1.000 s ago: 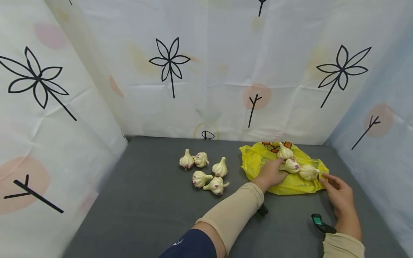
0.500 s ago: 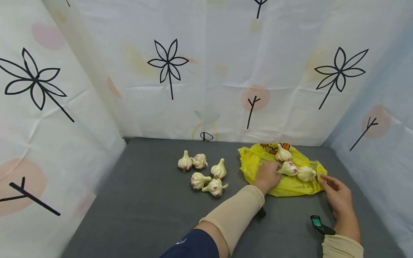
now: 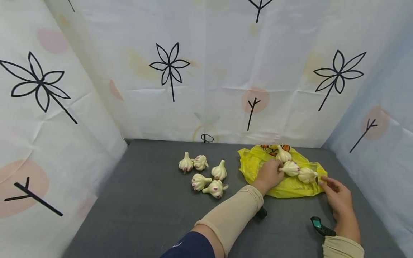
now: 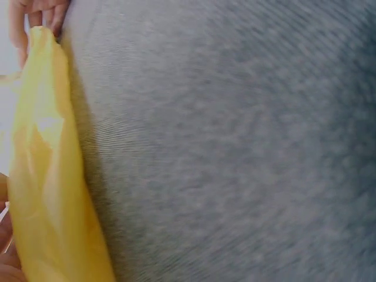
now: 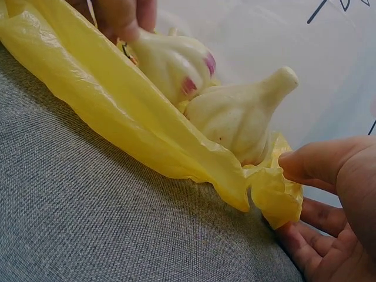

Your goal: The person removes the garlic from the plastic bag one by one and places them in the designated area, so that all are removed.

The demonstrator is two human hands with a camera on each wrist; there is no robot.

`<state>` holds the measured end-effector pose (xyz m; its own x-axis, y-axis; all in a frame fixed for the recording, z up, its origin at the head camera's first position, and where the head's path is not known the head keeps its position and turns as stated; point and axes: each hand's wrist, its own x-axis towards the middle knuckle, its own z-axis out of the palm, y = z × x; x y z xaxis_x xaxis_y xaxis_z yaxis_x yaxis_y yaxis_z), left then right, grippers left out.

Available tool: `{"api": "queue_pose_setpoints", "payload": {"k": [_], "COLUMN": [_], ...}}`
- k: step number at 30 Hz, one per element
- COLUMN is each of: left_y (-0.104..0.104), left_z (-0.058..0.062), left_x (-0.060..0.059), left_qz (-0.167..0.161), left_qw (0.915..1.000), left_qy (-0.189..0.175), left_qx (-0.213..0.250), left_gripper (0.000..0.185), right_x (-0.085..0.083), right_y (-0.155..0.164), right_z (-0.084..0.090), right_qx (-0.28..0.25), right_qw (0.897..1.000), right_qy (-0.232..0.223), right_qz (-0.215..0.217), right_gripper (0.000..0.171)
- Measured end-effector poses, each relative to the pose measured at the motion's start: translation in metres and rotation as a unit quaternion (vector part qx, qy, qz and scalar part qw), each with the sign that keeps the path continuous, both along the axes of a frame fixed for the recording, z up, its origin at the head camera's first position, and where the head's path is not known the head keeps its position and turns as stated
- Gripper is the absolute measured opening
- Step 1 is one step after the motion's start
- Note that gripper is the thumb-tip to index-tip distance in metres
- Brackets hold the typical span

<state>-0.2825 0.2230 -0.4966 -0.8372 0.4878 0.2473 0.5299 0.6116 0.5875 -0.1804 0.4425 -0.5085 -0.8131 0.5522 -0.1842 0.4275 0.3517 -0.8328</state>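
My left hand (image 3: 269, 176) reaches over a yellow plastic bag (image 3: 292, 191) at the table's back right. It pinches the stem end of a white garlic bulb (image 3: 291, 168) with purple marks; the right wrist view shows this bulb (image 5: 176, 64) below the fingertips. A second garlic bulb (image 3: 307, 175) touches it on the right, and a third bulb (image 3: 283, 154) sits behind. My right hand (image 3: 340, 199) pinches the bag's crumpled right edge between thumb and fingers. In the left wrist view the bag's side (image 4: 47, 176) hides most of the left hand.
Several more garlic bulbs (image 3: 215, 188) lie grouped on the dark grey table (image 3: 145, 208), left of the bag. Patterned white cloth (image 3: 206, 71) hangs behind the table and along both sides. A black wrist strap piece (image 3: 322, 227) juts out by the right wrist.
The left fingers have shifted slightly on the bulb, from lying along it to its stem end, and the bulb has turned a little. The right hand stays at the bag's edge.
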Motion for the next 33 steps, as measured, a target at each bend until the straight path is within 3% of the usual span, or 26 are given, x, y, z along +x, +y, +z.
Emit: {"api": "queue_pose_setpoints", "payload": {"k": [5,11,17,25,33], "left_y": [-0.006,-0.015,-0.029,-0.064,-0.111], "left_z": [0.013,0.024,0.035,0.053,0.063], "left_x": [0.003,0.005,0.004,0.014,0.027], "left_qz": [-0.015,-0.027,-0.063,-0.103,-0.138], "left_qw": [0.9995,0.9976,0.9926,0.9833,0.9728], "left_qy": [-0.006,0.030,0.043,0.028,0.016], "left_qx": [0.029,0.056,0.094,0.147,0.186], "left_gripper": [0.017,0.014,0.014,0.016,0.016], "right_x": [0.001,0.001,0.000,0.001,0.002], "right_y": [0.002,0.002,0.001,0.000,0.002], "right_z": [0.000,-0.001,0.001,0.002,0.000], "right_qx": [0.005,0.007,0.006,0.004,0.018], "right_qw": [1.000,1.000,1.000,1.000,1.000], "right_qy": [-0.001,0.000,0.000,-0.002,0.001], "right_qz": [0.005,0.002,0.001,0.004,0.007], "right_gripper": [0.062,0.062,0.062,0.063,0.060]}}
